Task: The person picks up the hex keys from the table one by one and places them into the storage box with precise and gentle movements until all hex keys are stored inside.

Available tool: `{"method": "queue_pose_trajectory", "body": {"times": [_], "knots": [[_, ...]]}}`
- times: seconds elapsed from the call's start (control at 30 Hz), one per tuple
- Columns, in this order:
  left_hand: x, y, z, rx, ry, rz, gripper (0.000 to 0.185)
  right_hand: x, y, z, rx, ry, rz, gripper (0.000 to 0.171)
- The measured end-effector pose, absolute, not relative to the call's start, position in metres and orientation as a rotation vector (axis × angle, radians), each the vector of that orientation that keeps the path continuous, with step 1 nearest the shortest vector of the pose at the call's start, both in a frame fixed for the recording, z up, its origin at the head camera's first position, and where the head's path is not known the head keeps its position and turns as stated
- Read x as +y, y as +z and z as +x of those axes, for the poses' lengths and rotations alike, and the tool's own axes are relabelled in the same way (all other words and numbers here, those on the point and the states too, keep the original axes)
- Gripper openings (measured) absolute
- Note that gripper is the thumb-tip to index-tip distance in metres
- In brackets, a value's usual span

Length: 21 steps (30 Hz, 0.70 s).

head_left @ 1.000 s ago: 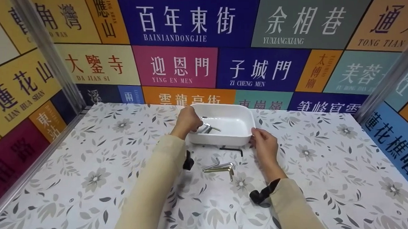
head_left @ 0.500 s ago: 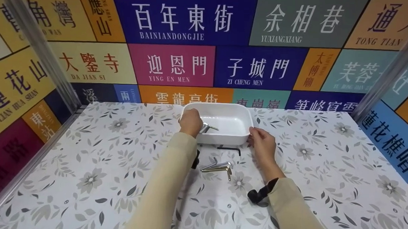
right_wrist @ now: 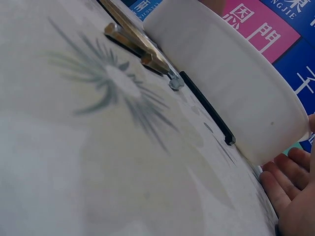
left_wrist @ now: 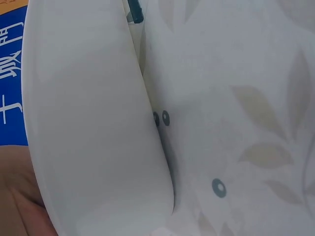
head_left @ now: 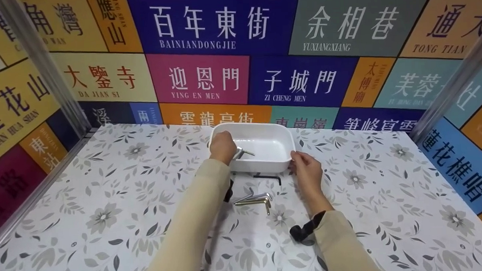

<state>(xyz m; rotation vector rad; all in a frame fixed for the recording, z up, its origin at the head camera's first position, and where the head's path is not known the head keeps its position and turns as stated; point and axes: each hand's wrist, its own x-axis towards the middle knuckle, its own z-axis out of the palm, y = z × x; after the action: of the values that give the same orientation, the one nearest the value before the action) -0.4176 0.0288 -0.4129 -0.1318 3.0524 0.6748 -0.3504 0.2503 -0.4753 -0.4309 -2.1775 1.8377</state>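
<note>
A white plastic bin (head_left: 262, 166) stands towards the back of the table, with several metal pieces (head_left: 244, 152) lying inside at its left. My left hand (head_left: 223, 146) reaches over the front wall into that end, knuckles up; its fingertips are hidden, so whether it holds anything does not show. At the front right corner, my right hand (head_left: 307, 171) pinches the bin, thumb near the rim and fingers (right_wrist: 283, 179) low by the base. On the cloth in front lie a black hex key (head_left: 268, 177) and several silver and brass-coloured hex keys (head_left: 253, 200).
A white cloth (head_left: 106, 188) with grey leaves and flowers covers the table. Behind it rises a wall of coloured name panels (head_left: 199, 78), close to the bin's back. Clear uprights (head_left: 48, 70) stand at the corners. Small dark cameras (head_left: 302, 231) are strapped to the wrists.
My left hand has shifted from the bin's left rim inward over the metal pieces. The right hand keeps its hold on the corner. The whole view has swung slightly.
</note>
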Motion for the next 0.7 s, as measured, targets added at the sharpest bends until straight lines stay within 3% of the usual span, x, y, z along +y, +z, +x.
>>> {"method": "queue_pose_trajectory", "body": {"times": [0.43,0.7], "knots": [[0.02,-0.39,-0.408,3.18,0.677,-0.003,0.025,0.249,-0.475,-0.353,-2.12,1.877,-0.385,0.043],[0.004,-0.368,-0.377,3.167,1.066,0.384,0.013,0.252,-0.477,-0.353,-2.15,1.854,-0.4,0.042]]}}
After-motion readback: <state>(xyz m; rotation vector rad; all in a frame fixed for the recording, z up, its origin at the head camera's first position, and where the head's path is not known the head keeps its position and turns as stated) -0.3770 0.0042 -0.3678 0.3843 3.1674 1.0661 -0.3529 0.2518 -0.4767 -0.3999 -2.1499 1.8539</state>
